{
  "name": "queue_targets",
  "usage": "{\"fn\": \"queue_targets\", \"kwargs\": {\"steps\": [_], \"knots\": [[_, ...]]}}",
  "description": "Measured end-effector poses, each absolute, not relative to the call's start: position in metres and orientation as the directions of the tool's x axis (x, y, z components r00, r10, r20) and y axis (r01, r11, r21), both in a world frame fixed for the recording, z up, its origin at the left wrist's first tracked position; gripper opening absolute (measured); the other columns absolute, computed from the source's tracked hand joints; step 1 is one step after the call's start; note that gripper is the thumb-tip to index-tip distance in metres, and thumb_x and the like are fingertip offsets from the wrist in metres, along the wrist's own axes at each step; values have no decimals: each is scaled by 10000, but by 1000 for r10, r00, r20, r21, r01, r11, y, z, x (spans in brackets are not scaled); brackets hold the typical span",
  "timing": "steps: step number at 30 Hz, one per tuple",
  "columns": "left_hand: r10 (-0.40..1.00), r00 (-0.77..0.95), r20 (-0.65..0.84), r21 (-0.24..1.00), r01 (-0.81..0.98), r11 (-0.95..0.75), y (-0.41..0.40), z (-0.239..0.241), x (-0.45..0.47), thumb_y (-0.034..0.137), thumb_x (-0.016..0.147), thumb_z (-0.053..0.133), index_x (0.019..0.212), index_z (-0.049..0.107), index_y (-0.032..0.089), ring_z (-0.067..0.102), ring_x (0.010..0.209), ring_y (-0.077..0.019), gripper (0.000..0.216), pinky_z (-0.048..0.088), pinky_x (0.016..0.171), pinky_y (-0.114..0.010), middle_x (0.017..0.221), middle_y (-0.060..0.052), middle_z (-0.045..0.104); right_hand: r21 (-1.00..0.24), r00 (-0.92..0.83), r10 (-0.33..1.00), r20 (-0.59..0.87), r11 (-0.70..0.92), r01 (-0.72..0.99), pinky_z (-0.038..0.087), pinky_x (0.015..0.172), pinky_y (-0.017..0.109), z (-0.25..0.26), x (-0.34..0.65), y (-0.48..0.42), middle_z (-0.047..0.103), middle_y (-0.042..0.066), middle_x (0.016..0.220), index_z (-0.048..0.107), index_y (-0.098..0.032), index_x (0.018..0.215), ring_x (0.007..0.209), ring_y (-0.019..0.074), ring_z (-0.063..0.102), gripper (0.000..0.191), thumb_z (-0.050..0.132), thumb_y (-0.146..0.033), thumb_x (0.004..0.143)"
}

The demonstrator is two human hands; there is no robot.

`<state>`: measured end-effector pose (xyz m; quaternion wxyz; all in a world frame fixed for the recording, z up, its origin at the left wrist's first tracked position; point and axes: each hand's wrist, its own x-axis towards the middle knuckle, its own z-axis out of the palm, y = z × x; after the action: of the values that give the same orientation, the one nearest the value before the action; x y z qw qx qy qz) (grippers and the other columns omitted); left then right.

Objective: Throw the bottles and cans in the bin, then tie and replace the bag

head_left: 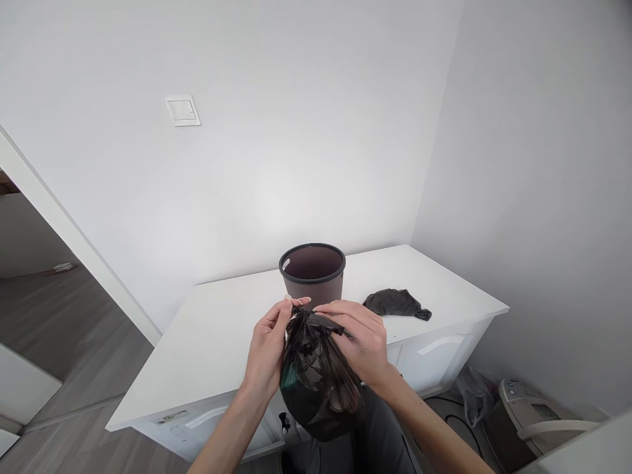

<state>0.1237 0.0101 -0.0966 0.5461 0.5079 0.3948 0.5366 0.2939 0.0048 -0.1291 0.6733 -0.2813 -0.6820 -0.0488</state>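
Note:
A filled black plastic bag (pixel 316 382) hangs in front of me, gathered at its top. My left hand (pixel 269 349) pinches the left side of the gathered neck. My right hand (pixel 360 339) grips the neck from the right, fingers curled over it. Just behind the bag, a dark brown bin (pixel 312 273) with a black rim stands upright and without a liner on the white cabinet top (pixel 222 336).
A second crumpled black bag (pixel 395 303) lies on the cabinet top to the right of the bin. A wall switch (pixel 182 110) sits high on the white wall. On the floor at the right are a white appliance (pixel 533 411) and cables. A doorway opens at the left.

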Motion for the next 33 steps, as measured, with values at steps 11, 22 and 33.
{"fn": "queue_targets", "kwargs": {"steps": [11,22,33], "knots": [[972,-44,230,972,52,-227,40,-124,89,584,925,668,1020,786,213,548,1367,-278,401,343,1216,-412,1250,-98,755,-346,59,360,931,822,451,596,836,368,-138,302,0,812,25,988,758,-241,1038,901,193,742,272,612,-36,938],[926,-278,257,965,26,-260,50,-132,41,648,823,750,913,774,179,628,913,-176,478,528,835,-303,1090,-95,740,-547,151,538,829,726,416,513,734,345,-175,310,-18,734,19,840,741,-235,925,816,193,627,183,629,-92,951],[917,15,399,905,155,-396,0,-70,93,582,947,633,863,710,183,735,711,-190,415,626,742,-333,867,-66,765,-830,6,843,538,528,177,549,829,309,-170,313,-21,704,57,1044,707,-220,1077,943,204,657,150,617,-314,1001]]}}
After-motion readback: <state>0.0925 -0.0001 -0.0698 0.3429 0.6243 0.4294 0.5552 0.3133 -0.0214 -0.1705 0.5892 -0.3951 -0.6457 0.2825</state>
